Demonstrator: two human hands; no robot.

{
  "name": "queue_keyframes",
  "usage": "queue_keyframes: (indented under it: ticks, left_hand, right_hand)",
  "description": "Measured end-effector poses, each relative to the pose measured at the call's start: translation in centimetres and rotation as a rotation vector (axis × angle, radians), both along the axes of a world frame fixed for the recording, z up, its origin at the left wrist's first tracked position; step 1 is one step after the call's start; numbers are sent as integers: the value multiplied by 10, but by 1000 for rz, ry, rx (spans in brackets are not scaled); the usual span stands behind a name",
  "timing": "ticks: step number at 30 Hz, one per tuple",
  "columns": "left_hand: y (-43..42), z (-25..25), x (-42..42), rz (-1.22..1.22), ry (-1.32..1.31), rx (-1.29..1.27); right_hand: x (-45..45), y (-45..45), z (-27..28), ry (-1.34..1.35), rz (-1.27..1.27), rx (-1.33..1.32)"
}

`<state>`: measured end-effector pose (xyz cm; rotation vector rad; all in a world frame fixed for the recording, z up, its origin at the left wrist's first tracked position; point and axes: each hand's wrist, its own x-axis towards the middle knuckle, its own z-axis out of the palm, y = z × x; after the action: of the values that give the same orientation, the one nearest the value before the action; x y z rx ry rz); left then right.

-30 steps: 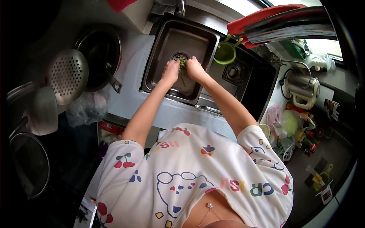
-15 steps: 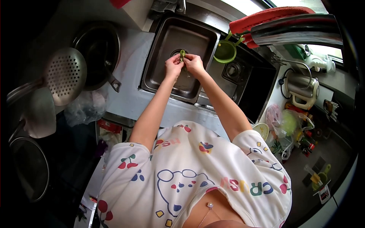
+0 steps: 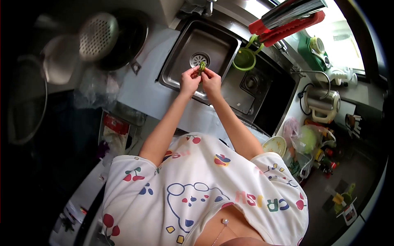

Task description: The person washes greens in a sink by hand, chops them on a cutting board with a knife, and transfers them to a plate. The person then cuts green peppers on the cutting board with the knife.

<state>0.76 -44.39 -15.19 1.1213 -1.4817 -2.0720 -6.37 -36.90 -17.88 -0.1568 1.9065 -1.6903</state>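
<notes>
Because both hands meet in front of the body, the work sits over the left-hand sink basin (image 3: 209, 37), just on the near side of the drain (image 3: 200, 60). Between them is a small green vegetable piece (image 3: 202, 66). The fingers of the left hand (image 3: 189, 84) pinch it from one side and the fingers of the right hand (image 3: 211, 85) from the other, thumbs close together; exactly how the tips overlap is too small to tell. Such a light two-sided pinch probably suits something thin and soft, and holding it over the basin likely lets drips or scraps fall onto metal rather than the counter (image 3: 143, 84).

As for edges, the forearms cross the near rim, and the right hand is near the divider, while the left has more distance to its own side wall. Beyond the fingers, the basin floor runs back toward the faucet (image 3: 209, 8), so the wider room lies forward and to the left. On the right, a green strainer (image 3: 245, 68) at the second basin (image 3: 262, 95) bounds sideways movement. The skimmer (image 3: 98, 37) and dark pan (image 3: 137, 30) lie farther left, well apart from the hands.
</notes>
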Motion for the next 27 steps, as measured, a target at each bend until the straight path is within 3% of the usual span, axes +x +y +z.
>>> queue_keyframes:
  ticks: [7,12,15,19,27]
  left_hand:
    - [14,64,73,369,-47,-284]
    - [4,105,158,646,74,-242]
    - [0,120,213,741,68,-236]
    - [-14,106,269,864,73,-196]
    - [-58,26,328,864,-43,-4]
  right_hand:
    - [64,-15,91,112,297,-29]
    - [143,-48,120,235,524,-254]
    - [191,-64,137,221,679,-202]
    - [246,-90,125,294,781,-227]
    - [294,-138,59,582,994,-32]
